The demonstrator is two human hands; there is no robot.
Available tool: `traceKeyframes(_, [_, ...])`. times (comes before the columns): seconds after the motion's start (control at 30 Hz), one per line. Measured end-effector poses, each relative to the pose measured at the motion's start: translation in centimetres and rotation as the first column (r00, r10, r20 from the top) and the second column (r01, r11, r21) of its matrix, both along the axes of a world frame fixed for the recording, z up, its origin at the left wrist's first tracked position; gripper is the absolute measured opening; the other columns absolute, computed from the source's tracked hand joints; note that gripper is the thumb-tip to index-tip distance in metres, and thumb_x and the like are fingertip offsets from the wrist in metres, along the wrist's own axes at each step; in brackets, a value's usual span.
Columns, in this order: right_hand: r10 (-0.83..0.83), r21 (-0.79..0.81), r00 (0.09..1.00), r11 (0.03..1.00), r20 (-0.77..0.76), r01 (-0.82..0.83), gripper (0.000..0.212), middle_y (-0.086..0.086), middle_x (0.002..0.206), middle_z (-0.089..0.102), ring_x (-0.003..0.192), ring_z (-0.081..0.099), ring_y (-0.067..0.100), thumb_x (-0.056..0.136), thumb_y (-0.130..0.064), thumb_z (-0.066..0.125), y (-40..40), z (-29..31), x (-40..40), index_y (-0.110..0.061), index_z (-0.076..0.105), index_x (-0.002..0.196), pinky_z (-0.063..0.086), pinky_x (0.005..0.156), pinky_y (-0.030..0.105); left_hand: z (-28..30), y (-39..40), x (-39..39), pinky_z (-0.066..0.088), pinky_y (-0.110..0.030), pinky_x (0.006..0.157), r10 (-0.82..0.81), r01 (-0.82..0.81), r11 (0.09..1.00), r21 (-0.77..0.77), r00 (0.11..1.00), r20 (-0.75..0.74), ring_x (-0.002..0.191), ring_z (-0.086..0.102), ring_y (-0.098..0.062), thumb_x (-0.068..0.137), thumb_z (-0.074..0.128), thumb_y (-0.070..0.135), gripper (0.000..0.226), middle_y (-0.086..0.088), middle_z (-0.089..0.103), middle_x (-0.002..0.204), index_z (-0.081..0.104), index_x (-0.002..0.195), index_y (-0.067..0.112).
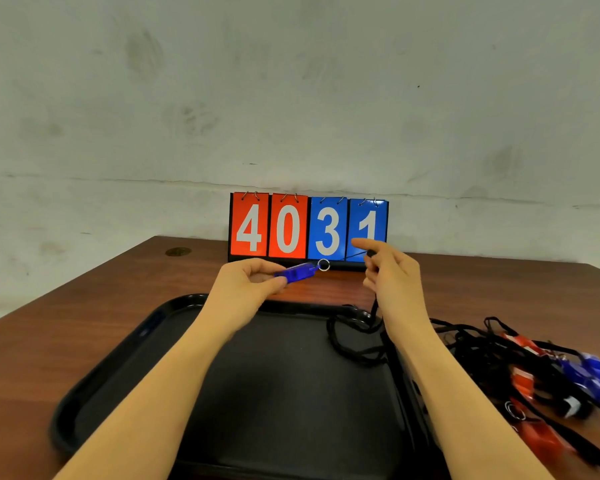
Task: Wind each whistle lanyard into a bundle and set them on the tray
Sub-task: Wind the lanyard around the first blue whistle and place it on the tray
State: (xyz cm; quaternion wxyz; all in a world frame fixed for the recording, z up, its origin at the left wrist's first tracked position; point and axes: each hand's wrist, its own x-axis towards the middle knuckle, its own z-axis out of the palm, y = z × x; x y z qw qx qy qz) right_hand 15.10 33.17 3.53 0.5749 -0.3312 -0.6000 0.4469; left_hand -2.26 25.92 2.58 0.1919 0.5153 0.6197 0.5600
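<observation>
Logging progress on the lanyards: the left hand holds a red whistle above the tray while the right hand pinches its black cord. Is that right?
Not quite: the whistle in the left hand is blue, not red, as the head view shows. The rest stands: it is held above the tray, and the right hand pinches its black cord.

The tray (pixel 125 372) runs off the bottom edge at 6 o'clock, so its near rim is unseen, and both forearms cover parts of its floor. The left hand (pixel 243 285) hides the rear end of the blue whistle (pixel 297 271). The right hand (pixel 392 275) covers the foot of the 1 on the scoreboard (pixel 309 226) and part of the black cord (pixel 355 341). At 4 o'clock the pile of whistles (pixel 548 379) is blurred and tangled; their count cannot be told, and the pile is cut off by the right and bottom edges. A dark round mark (pixel 178 251) on the tabletop (pixel 66 323) at 10 o'clock is too small to identify.
</observation>
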Motion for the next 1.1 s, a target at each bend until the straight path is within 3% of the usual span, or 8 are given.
traceKeyframes(0.13, [-0.047,0.125,0.997,0.991,0.058,0.040,0.030,-0.005,0.075,0.058,0.058,0.046,0.002,0.096,-0.005,0.041,-0.2,-0.1,-0.2,-0.020,0.060,0.115,0.044,0.066,0.017,0.1,0.0,-0.3,0.048,-0.030,0.082,0.065,-0.064,0.997,0.032,0.998,-0.013,0.089,0.061,-0.010,0.081,0.068,0.015,0.017,0.008,0.065,0.089,0.062,0.085,0.030])
traceKeyframes(0.2, [-0.057,0.160,0.998,0.986,0.040,0.050,0.030,-0.005,0.082,0.063,0.055,0.049,0.000,0.095,-0.003,0.044,-0.1,0.0,0.1,-0.022,0.055,0.115,0.047,0.062,0.013,0.3,-0.2,-0.2,0.048,-0.025,0.076,0.031,-0.033,0.998,0.054,0.999,0.030,0.088,0.060,-0.010,0.081,0.068,0.015,0.017,0.009,0.064,0.090,0.063,0.087,0.030])
traceKeyframes(0.47, [-0.116,0.212,0.969,0.975,0.219,0.069,0.007,0.000,0.079,0.069,0.056,0.056,-0.001,0.087,-0.012,0.062,0.1,-0.9,-0.3,-0.018,0.061,0.083,0.047,0.056,0.013,0.6,-0.8,0.4,0.053,-0.021,0.057,-0.294,0.256,0.956,0.145,0.835,0.464,0.065,0.066,-0.012,0.065,0.068,0.007,0.025,-0.003,0.071,0.073,0.065,0.089,0.012])
traceKeyframes(0.57, [-0.175,0.327,0.879,0.945,0.444,0.022,0.004,-0.004,0.089,0.067,0.081,0.061,0.003,0.086,-0.018,0.064,-0.4,-1.3,-0.8,-0.017,0.064,0.090,0.049,0.075,0.016,0.5,-0.7,0.5,0.052,-0.019,0.054,-0.325,0.280,0.945,0.167,0.789,0.522,0.061,0.065,-0.011,0.061,0.067,0.010,0.028,-0.003,0.069,0.069,0.065,0.089,0.010])
traceKeyframes(0.7, [-0.191,0.418,0.637,0.880,0.747,-0.225,0.018,-0.006,0.100,0.067,0.091,0.060,0.006,0.089,-0.028,0.059,-1.6,-1.3,-1.7,-0.020,0.064,0.105,0.050,0.086,0.025,0.3,-0.5,0.2,0.052,-0.019,0.053,-0.260,0.192,0.965,0.177,0.773,0.578,0.060,0.064,-0.009,0.061,0.069,0.010,0.026,-0.001,0.070,0.069,0.067,0.087,0.011])
traceKeyframes(0.87, [-0.248,0.484,0.509,0.775,0.824,-0.407,0.023,-0.005,0.107,0.064,0.096,0.058,0.008,0.094,-0.028,0.050,-2.8,-0.8,-2.2,-0.019,0.062,0.111,0.049,0.086,0.028,0.0,-0.4,0.3,0.056,-0.025,0.063,-0.112,0.064,0.989,0.131,0.906,0.408,0.069,0.069,-0.015,0.070,0.072,0.005,0.018,-0.004,0.072,0.077,0.067,0.086,0.012])
traceKeyframes(0.97, [-0.260,0.508,0.494,0.720,0.829,-0.473,0.025,-0.006,0.113,0.061,0.100,0.055,0.007,0.095,-0.026,0.047,-3.1,-0.5,-2.0,-0.021,0.057,0.118,0.048,0.086,0.026,-0.2,-0.3,0.4,0.053,-0.014,0.060,-0.012,-0.010,0.992,0.128,0.985,0.171,0.071,0.069,-0.009,0.074,0.072,0.006,0.016,-0.003,0.070,0.080,0.067,0.086,0.015])
traceKeyframes(1.1, [-0.372,0.608,0.498,0.624,0.784,-0.491,0.028,-0.004,0.117,0.059,0.106,0.055,0.012,0.096,-0.024,0.046,-3.1,-0.1,-1.5,-0.019,0.055,0.122,0.049,0.086,0.029,-0.5,-0.2,0.7,0.047,-0.004,0.062,0.023,-0.012,0.994,0.107,0.995,-0.101,0.071,0.064,0.002,0.078,0.069,0.009,0.017,0.008,0.067,0.081,0.064,0.084,0.024])
